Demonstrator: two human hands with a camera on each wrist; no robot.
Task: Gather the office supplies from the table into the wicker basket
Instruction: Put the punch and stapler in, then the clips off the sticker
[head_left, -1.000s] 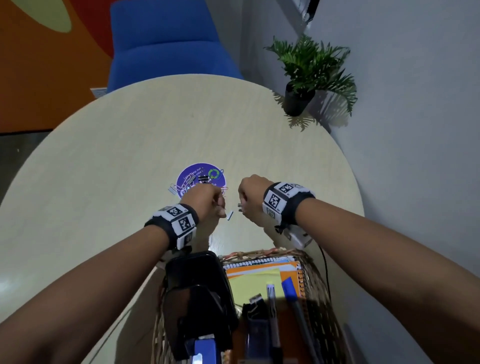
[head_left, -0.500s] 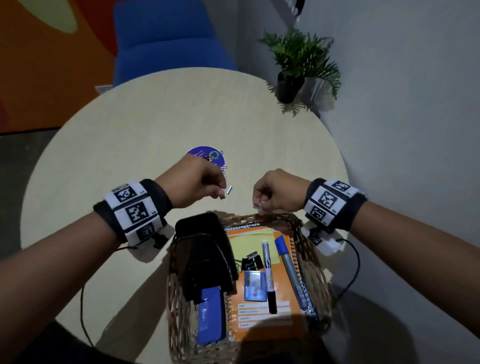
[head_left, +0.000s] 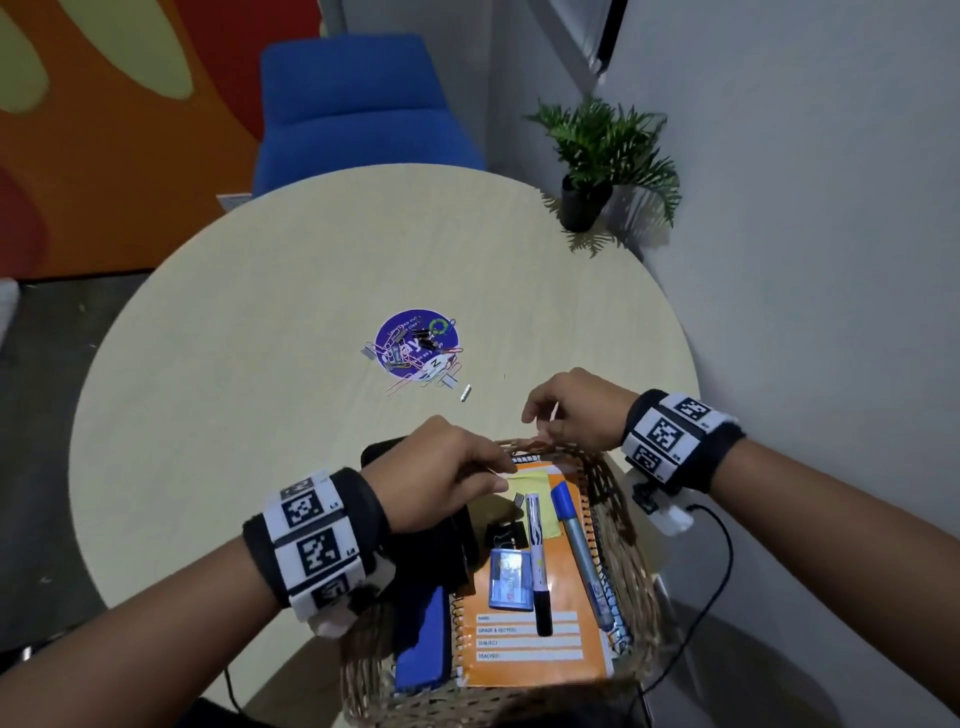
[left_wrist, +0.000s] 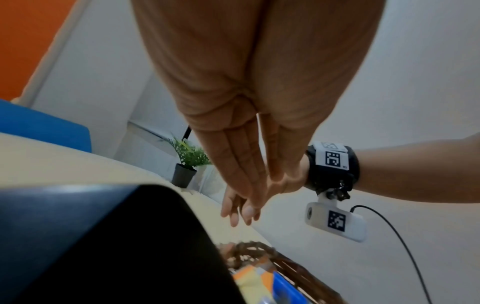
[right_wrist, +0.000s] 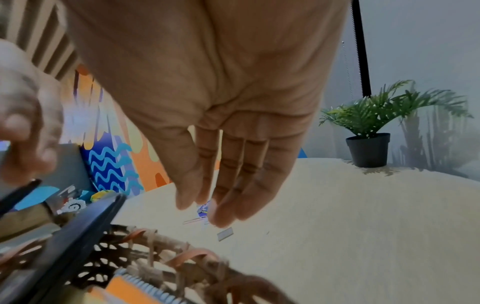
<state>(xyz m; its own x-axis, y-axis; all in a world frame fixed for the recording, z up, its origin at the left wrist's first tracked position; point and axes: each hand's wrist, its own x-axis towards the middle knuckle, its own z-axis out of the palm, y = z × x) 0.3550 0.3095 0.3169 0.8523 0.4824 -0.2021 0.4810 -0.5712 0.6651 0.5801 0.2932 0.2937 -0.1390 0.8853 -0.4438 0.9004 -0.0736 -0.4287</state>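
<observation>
The left hand (head_left: 447, 470) hangs over the far left part of the wicker basket (head_left: 621, 525), above a black object standing in it; its fingers (left_wrist: 240, 179) lie straight and close together, thumb alongside, and nothing shows between them. Just below and to the right of those fingertips a small grey staple strip (head_left: 518, 500) lies on the yellow sticky note (head_left: 530, 488) in the basket, apart from the hand. Beside it rest a black binder clip (head_left: 501, 532), a black-and-white marker (head_left: 537, 564), a blue marker (head_left: 579, 558) and a small blue card holder (head_left: 510, 579), all on an orange spiral notebook (head_left: 535, 644); a blue eraser-like block (head_left: 423, 639) sits at the basket's left side. Farther out on the round desk (head_left: 234, 364), a heap of paper clips (head_left: 415, 358) and small clips lies on a purple round sticker (head_left: 410, 325), and one more staple strip (head_left: 465, 392) lies alone between that heap and the basket rim. The right hand (head_left: 576, 410) hovers over the basket's far rim, its fingers (right_wrist: 233, 185) loosely extended and slightly spread, holding nothing; the lone strip on the desk lies just beyond their tips, not touching. At the far right edge of the desk stands a potted plant (head_left: 602, 156), and behind the desk a blue chair (head_left: 358, 109).
</observation>
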